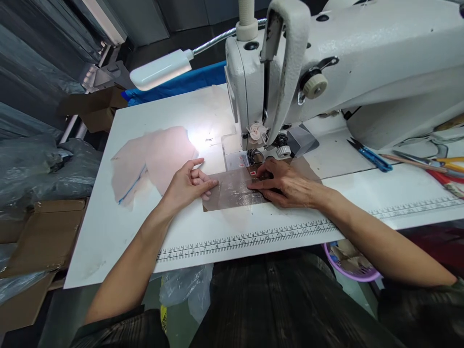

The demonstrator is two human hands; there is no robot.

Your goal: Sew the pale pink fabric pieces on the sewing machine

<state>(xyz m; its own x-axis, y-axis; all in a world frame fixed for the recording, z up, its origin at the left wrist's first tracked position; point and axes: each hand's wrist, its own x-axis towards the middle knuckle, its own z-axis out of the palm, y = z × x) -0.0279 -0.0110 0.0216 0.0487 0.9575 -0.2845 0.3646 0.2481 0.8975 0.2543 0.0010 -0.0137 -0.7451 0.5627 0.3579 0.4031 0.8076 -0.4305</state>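
A brown translucent sheet (234,193) with a gridded pattern lies under the presser foot area of a white sewing machine (250,82). My left hand (190,183) is at the sheet's left edge, thumb on it and the other fingers partly curled beside it, index stretched forward. My right hand (286,183) lies on the sheet just right of the needle, its fingers extended and pressing down. A small red-and-white mark (253,173) shows near the needle. Pale pink sheer fabric pieces (166,157) lie to the left, one with a blue line (132,183) along it.
A lit lamp (162,70) on a bendable neck hangs over the table (108,246). Blue thread snips (371,155) and scissors (444,162) lie at right. A printed ruler (246,239) runs along the front edge. Below are a purple basket (357,276) and, leftward, cardboard boxes (43,237).
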